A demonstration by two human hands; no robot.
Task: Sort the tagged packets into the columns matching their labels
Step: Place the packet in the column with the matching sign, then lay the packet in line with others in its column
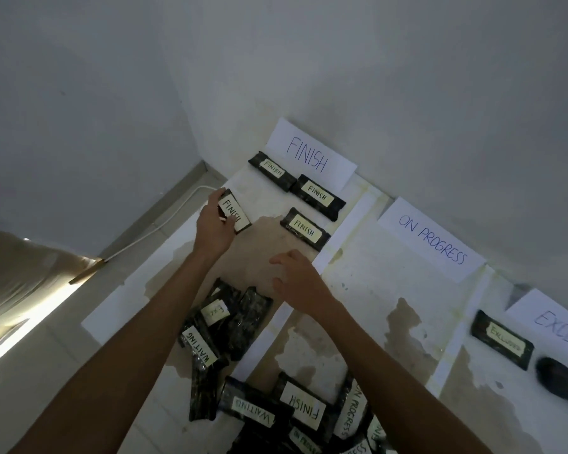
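1. My left hand [215, 227] grips a black plastic packet with a pale FINISH tag [235, 211]. I judge it is not yet set down.
2. Just beyond and right of that hand, I count three black FINISH-tagged packets [317, 196] below the white paper FINISH header [309, 152].
3. My right hand [297, 280] hovers empty, fingers loosely spread.
4. Around both forearms lies a heap of unsorted black packets [304, 409]; I judge most of the job is left.
5. Right of the right hand, the white ON PROGRESS sheet [433, 239] has nothing below it.
6. Farther right lies one black EXCLUDE-tagged packet [502, 339].
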